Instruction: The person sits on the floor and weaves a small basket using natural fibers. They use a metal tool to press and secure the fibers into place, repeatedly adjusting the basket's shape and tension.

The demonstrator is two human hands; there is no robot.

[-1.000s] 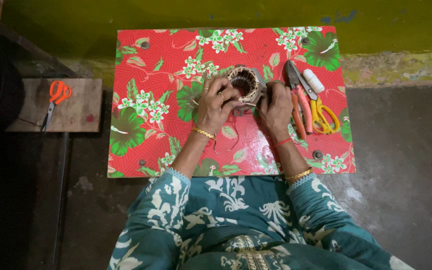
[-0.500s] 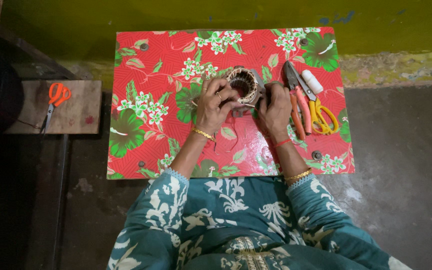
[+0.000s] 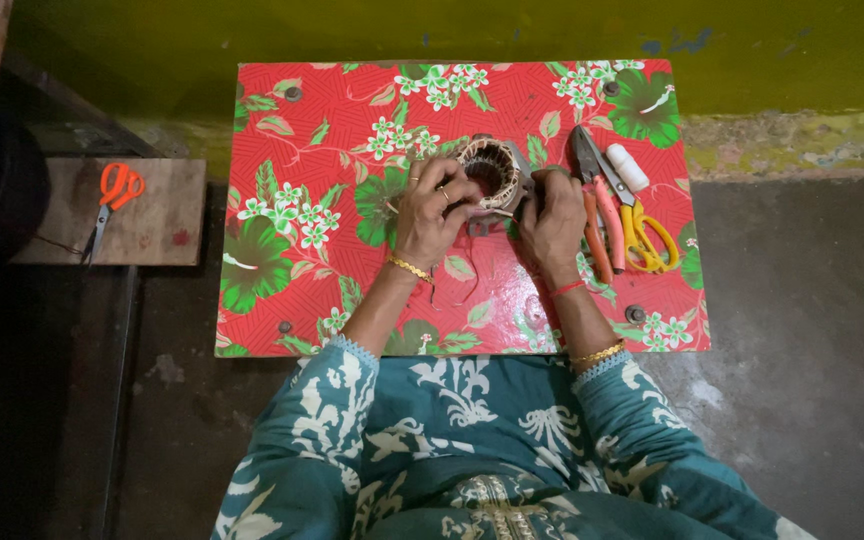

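A round motor stator with copper-coloured windings (image 3: 490,172) stands on a low table covered in a red flowered cloth (image 3: 292,260). My left hand (image 3: 432,215) grips its left side, fingers curled on the windings. On the stator's right side rests my right hand (image 3: 550,222), fingers closed against its metal body. Thin wire trails from the stator toward me across the cloth.
Red-handled pliers (image 3: 600,215), yellow-handled scissors (image 3: 642,232) and a small white roll (image 3: 627,167) lie to the right of my hands. Orange-handled scissors (image 3: 110,200) lie on a wooden board (image 3: 152,225) to the left. A green wall runs behind the table; the floor is bare concrete.
Both hands stay on the stator; the fingers have shifted only slightly on it.
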